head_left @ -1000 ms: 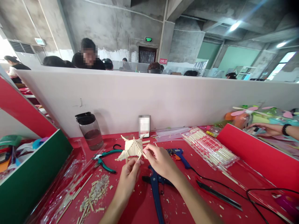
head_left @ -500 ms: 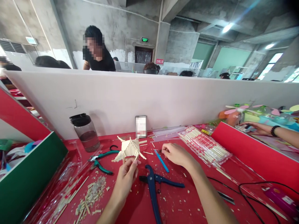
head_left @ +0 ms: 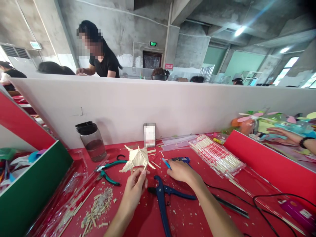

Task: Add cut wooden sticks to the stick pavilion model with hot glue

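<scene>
My left hand (head_left: 135, 184) pinches a small pavilion-like model (head_left: 139, 158) by one of its front sticks. This model is built of pale wooden sticks and has a peaked, ribbed roof with flared corners. My right hand (head_left: 182, 170) is closed over a slim blue pen-like tool (head_left: 166, 163), whose far end sticks out past the fingers; the rest is hidden under the hand. Just behind the right hand lies a blue glue gun (head_left: 183, 160), partly covered. Between my forearms rests a dark blue pipe cutter (head_left: 161, 194) with its handles spread.
Green-handled pliers (head_left: 108, 177) and stick scraps (head_left: 97, 207) lie at left, near a water bottle (head_left: 92, 141). A phone (head_left: 149, 135) leans against the white partition (head_left: 118, 108). Bagged sticks (head_left: 217, 153) and black cable (head_left: 229, 191) are at right. Another person's hand (head_left: 281, 133) is beyond the red divider (head_left: 261, 164).
My right hand has come down onto the blue pen-like tool and closed over it, uncovering the glue gun behind. My left hand and the stick model have stayed almost still.
</scene>
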Available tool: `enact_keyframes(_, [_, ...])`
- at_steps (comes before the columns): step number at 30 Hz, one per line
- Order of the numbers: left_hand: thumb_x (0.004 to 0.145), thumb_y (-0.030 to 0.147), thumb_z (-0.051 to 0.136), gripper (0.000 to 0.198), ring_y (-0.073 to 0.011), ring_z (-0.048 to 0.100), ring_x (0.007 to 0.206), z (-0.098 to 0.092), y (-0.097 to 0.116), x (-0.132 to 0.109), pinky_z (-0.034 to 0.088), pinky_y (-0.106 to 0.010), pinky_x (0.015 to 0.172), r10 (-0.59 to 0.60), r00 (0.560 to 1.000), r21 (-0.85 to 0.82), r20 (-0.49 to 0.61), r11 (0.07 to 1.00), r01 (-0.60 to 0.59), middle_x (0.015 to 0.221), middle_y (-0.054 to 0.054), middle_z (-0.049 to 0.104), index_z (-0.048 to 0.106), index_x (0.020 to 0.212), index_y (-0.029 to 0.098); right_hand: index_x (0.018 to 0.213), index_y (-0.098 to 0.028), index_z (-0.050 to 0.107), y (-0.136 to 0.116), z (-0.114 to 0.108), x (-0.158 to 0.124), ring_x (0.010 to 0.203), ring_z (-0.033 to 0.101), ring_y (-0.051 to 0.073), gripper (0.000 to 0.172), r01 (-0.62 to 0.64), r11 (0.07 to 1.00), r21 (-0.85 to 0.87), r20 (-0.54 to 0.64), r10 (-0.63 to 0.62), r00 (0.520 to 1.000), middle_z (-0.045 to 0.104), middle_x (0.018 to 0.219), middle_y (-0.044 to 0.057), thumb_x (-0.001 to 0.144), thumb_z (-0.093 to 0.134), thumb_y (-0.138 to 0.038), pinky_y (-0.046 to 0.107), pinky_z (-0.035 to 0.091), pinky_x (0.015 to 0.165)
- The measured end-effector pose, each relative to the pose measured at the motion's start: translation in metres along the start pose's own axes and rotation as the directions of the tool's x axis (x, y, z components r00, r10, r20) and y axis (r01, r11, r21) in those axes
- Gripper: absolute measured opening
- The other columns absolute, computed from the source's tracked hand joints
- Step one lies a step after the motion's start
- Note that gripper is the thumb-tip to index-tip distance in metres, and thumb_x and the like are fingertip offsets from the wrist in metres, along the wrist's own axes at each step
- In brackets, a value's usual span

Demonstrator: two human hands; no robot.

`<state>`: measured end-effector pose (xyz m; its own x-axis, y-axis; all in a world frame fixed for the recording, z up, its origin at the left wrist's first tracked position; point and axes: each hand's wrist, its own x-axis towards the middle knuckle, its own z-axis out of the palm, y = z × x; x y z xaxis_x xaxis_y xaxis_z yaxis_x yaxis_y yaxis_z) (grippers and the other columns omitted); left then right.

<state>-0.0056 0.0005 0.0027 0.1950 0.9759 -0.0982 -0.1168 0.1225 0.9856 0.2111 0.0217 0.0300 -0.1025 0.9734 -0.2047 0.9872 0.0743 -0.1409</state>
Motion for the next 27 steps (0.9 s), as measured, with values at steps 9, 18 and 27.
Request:
enact_keyframes(9, [0.073,0.076,0.063,0.062,-0.0029,0.023,0.036,-0.001,-0.005,0.002,0.014,-0.018,0.039,0.013,0.999,-0.032,0.039,0.999,-0.011,0.048,0.010,0.047,0.059,0.088,0.015,0.121,-0.018,0.059,0.003,-0.001,0.004,0.101,0.072,0.030,0.034,0.063,0.990,0.123,-0.126,-0.047,0.991,0.076,0.105,0.014,0.105,0.036,-0.037,0.030,0.045,0.075])
enact_keyframes(18, [0.075,0.074,0.064,0.059,-0.0034,0.022,0.035,-0.002,-0.011,0.004,0.013,-0.019,0.039,0.038,0.999,-0.050,0.040,0.998,-0.036,0.048,0.009,0.048,0.061,0.087,0.016,0.122,-0.015,0.062,-0.001,0.013,0.014,0.103,0.072,0.030,0.040,0.058,0.987,0.152,-0.210,-0.025,0.977,0.076,0.109,0.016,0.107,0.030,-0.033,0.032,0.046,0.083])
enact_keyframes(27, [0.077,0.072,0.063,0.056,-0.0032,0.021,0.037,-0.002,-0.013,0.005,0.014,-0.019,0.040,0.050,0.998,-0.058,0.043,0.997,-0.048,0.049,0.009,0.048,0.061,0.087,0.016,0.126,-0.020,0.068,0.003,0.022,0.012,0.115,0.068,0.029,0.041,0.082,0.986,0.142,-0.155,-0.060,0.986,0.072,0.125,0.014,0.104,0.039,-0.040,0.034,0.046,0.095])
